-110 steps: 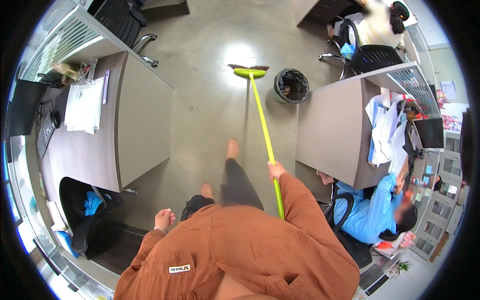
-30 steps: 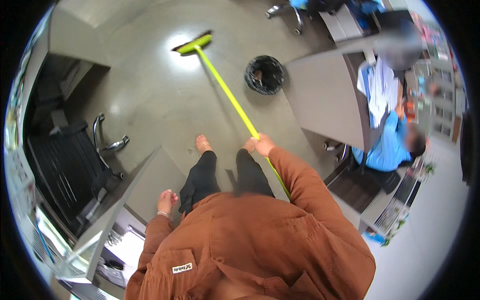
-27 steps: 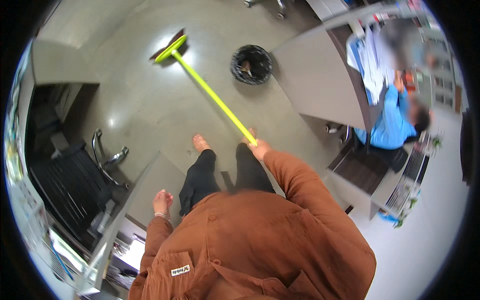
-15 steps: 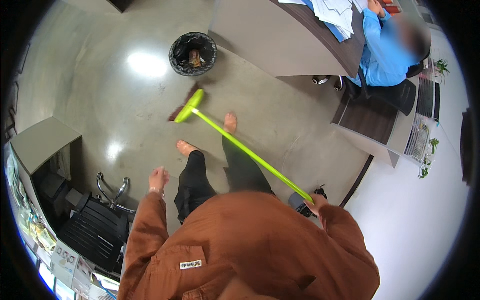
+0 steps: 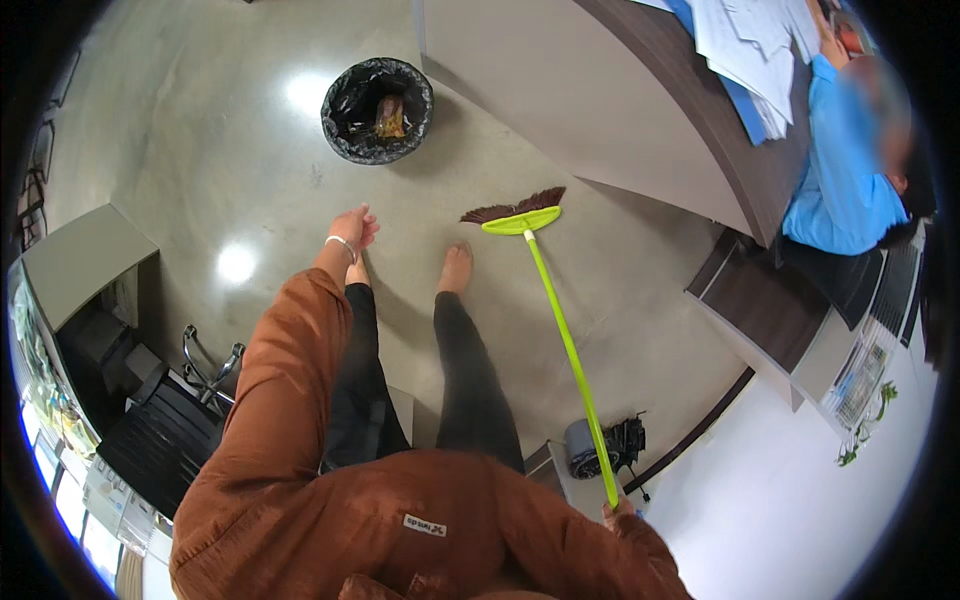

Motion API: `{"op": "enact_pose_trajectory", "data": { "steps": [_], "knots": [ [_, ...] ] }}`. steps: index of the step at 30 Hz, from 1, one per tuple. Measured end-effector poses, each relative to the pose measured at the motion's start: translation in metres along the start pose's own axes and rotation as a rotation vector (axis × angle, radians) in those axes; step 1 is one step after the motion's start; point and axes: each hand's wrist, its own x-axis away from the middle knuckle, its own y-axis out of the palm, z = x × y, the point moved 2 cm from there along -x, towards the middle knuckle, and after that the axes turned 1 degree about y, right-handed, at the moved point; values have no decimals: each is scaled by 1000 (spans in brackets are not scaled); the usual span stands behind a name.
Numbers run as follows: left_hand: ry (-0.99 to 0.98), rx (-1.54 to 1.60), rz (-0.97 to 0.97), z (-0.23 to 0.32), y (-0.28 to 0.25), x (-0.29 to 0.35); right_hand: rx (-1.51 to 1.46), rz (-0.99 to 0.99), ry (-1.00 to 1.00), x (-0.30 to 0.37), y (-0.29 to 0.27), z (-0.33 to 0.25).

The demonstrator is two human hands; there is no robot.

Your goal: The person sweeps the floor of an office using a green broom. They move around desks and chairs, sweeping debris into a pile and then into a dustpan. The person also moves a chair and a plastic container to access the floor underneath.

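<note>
The right hand point(image 5: 620, 508) is wrapped around the end of the green stick of the broom point(image 5: 572, 355). The brown sleeve point(image 5: 640, 550) hides a lot of this hand, so only a few fingers show. The broom's head is low by the floor point(image 5: 640, 270), near the right foot point(image 5: 456, 268) and the big desk point(image 5: 600, 110). It is hard to tell how hard the bristles press. The left hand point(image 5: 352, 228) holds nothing, with its fingers a bit bent and loose. It covers part of the left foot point(image 5: 358, 271). Something brown and yellow point(image 5: 390, 117) sits in the trash can point(image 5: 378, 157), too shadowy to make out. The stick crosses in front of a gray bucket point(image 5: 579, 440). The desk hides part of a person in blue point(image 5: 840, 190). The top edge cuts off the papers point(image 5: 745, 50).
</note>
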Motion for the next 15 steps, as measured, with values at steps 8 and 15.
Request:
{"op": "enact_pose_trajectory", "data": {
  "steps": [8,15],
  "knots": [
    [-71,193,129,30,47,-112,42,28,232,28,2,-50],
    [-18,303,153,40,44,-181,-84,29,188,27,-16,-101]
  ]
}}
